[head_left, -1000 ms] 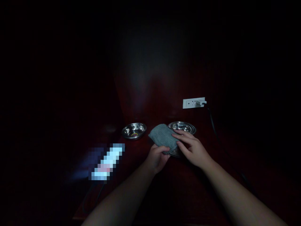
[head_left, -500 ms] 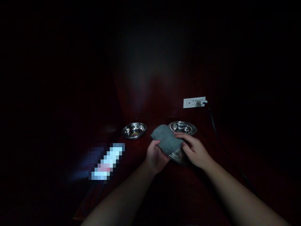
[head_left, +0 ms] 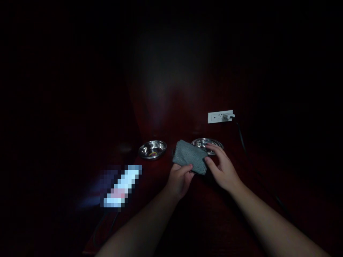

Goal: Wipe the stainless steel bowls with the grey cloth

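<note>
A folded grey-green cloth [head_left: 190, 155] lies in my left hand [head_left: 180, 180], whose thumb presses on its top near the lower edge. A dark curved edge peeks out at the cloth's left side; what lies beneath is mostly hidden. My right hand [head_left: 223, 169] is at the cloth's right corner with its fingers apart, and I cannot tell whether its thumb touches the fabric. Just behind those fingers sit several nested steel bowls [head_left: 197, 142]. Farther left stands a shiny steel bowl [head_left: 152, 150] with a yellow and red sticker inside.
A blurred-out glowing screen [head_left: 122, 187] stands at the left, with a thin cable below it. On the back wall is a white power socket [head_left: 214, 117] holding a white plug [head_left: 228, 116], whose black cord [head_left: 241, 137] runs down to the right. The dark red tabletop [head_left: 209, 217] is dimly lit.
The cloth has turned flatter and now covers the steel dish rim that showed below it. My right hand has drawn back slightly from the cloth, fingers spread; the left thumb has moved onto it.
</note>
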Demonstrator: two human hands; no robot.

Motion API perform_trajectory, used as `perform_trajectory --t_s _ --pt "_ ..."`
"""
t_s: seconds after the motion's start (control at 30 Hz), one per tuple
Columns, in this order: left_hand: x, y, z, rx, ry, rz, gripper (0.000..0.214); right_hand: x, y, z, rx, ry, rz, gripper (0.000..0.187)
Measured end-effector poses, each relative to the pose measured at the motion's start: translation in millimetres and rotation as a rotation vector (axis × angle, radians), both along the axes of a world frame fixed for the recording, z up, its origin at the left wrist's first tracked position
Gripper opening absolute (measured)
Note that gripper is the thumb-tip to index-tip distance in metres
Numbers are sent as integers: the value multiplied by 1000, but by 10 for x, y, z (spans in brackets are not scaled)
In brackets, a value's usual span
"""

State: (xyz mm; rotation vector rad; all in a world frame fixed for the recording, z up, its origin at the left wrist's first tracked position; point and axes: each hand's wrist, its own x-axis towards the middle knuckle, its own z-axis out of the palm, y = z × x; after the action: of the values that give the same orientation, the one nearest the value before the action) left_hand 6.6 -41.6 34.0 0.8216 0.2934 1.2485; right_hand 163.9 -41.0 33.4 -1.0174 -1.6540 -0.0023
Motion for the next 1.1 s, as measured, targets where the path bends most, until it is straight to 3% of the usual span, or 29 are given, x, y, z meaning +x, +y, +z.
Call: perform_trajectory --t_s 0.07,0.17,0.43,0.63,0.87,0.97,1.1 --pt "31 -1 -16 13 31 74 49 -41 -34 16 44 89 -80 35" --pt "70 -4 -36 2 81 202 54 -124 -110 33 25 267 -101 18" --pt "99 -67 -2 102 227 480 44 -381 -148 0 -493 657 361 29" --pt "101 -156 55 221 341 536 27 -340 -121 26 -617 890 532 39" --pt "174 -191 12 350 443 373 29 -481 -166 50 -600 1166 646 39" --pt "195 -196 -21 426 468 277 34 -533 -149 23 -555 1254 550 40" --pt "195 -180 -105 434 431 180 38 -523 -89 -89 -499 1222 412 47"
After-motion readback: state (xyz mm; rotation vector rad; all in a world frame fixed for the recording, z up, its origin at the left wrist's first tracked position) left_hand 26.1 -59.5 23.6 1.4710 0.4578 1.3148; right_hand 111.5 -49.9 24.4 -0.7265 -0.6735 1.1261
